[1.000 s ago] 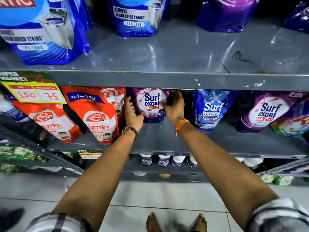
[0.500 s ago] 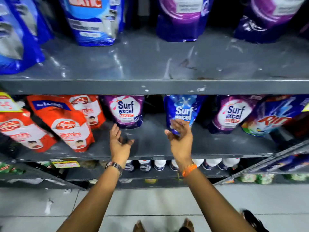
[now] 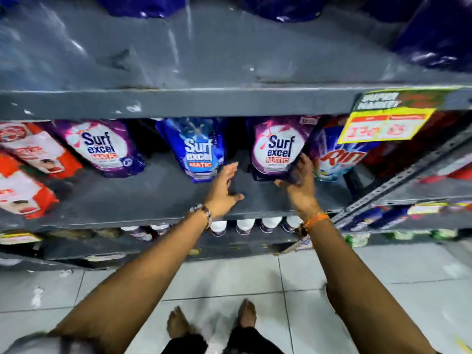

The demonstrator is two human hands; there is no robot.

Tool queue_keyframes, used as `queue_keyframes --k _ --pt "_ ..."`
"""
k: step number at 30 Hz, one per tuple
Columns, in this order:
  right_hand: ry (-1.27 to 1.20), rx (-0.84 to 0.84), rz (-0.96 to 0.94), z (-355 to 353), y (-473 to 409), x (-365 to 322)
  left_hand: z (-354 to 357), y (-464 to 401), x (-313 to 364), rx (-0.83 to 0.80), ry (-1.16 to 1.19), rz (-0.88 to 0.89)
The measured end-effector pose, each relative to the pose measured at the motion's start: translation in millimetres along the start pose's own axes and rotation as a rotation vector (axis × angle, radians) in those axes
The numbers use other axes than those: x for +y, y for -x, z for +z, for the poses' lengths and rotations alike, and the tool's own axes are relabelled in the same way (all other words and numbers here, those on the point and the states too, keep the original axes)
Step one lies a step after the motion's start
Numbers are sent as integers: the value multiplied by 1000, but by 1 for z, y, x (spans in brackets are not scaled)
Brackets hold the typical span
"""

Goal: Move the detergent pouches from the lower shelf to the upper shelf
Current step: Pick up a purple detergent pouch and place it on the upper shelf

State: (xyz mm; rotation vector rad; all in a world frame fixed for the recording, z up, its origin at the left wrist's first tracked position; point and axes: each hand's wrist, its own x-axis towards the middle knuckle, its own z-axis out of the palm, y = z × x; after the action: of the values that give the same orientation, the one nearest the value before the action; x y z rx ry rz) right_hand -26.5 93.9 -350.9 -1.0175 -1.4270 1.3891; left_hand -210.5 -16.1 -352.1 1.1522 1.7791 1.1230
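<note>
**Hands shift right to the next purple pouch**

Hands have moved rightward along the lower shelf [image 3: 153, 198] since a moment ago, past the blue pouch [image 3: 198, 149] they hovered at. The left hand [image 3: 224, 187] is spread wide, holding nothing, between the blue pouch and the right purple pouch [image 3: 277, 149]. The right hand [image 3: 298, 180], also open, touches that pouch's right edge. A two-handed grasp looks imminent. On this shelf: two purple Surf Excel pouches, one blue, one Rin pouch [image 3: 337, 157]. The upper shelf [image 3: 229, 60] has bare room near its front.
</note>
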Motion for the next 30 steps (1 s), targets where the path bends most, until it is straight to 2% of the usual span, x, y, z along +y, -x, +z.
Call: queue_keyframes --k 2,6,11,17,24,30 --pt "-9 -102 -26 12 -10 -11 4 -17 7 34 -78 35" --pt "63 -129 -26 14 -30 -27 12 -38 38 152 -210 177" --pt "129 -127 -96 -7 -38 -50 31 -57 51 332 -131 194" --pt "226 -82 -150 -90 -25 -69 99 -60 65 237 6 192" --pt "360 -37 -52 -210 -4 -54 210 -27 80 124 90 173" --pt "326 -100 73 -245 5 -15 260 -1 52 202 83 47"
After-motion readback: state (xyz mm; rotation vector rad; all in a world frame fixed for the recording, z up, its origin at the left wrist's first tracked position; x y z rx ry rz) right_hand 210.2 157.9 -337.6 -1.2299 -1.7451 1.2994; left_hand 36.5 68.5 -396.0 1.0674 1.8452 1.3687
